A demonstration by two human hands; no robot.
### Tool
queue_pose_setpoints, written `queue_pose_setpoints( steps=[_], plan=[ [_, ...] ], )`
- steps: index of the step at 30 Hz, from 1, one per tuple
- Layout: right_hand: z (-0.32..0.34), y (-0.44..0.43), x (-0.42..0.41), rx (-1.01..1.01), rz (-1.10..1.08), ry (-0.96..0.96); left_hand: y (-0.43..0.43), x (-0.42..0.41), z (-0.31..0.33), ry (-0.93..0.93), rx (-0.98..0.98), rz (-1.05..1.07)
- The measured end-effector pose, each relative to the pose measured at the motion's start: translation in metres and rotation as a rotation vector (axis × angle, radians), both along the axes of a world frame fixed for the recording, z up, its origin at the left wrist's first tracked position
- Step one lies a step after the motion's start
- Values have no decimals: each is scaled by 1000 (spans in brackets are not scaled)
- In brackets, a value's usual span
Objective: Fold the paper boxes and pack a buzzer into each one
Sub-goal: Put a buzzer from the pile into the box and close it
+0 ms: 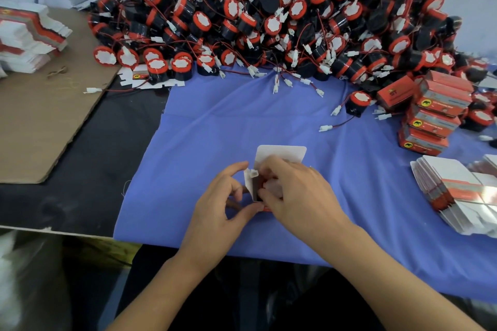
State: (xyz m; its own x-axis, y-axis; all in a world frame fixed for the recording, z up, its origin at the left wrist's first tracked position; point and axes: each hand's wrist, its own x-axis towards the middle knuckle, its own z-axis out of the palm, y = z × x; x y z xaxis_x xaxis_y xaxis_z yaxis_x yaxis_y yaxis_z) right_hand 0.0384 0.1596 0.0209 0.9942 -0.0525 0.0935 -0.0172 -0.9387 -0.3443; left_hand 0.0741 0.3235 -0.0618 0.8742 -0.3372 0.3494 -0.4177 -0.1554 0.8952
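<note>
The left hand [223, 196] pinches the side of 1 paper box [279, 153] on the blue cloth [242, 121]. The right hand [293, 191] curls over its open mouth (white flap raised). The buzzer pile [269, 13] lies behind.

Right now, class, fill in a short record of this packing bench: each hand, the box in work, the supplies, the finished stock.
Left hand: pinches the paper box
Right hand: curled over its open end
Box flap: unfolded, white side showing
Buzzers: heaped at the back
Packed boxes: stacked at right
Flat boxes: stacks near right, far left
</note>
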Motion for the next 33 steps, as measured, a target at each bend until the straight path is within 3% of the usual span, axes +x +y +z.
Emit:
queue_pose_setpoints(
  steps=[9,17,29,33],
  plan=[
    [-6,-5,-3,-34,97,-39,0,2,-5,-5,18,10],
    [-6,-13,-4,-239,250,26,0,2,-5,-26,6,2],
    [6,-4,13,92,-22,136,-1,2,-4,59,6,9],
    [9,-1,19,-81,77,176,-1,2,-4,53,10,7]
  ],
)
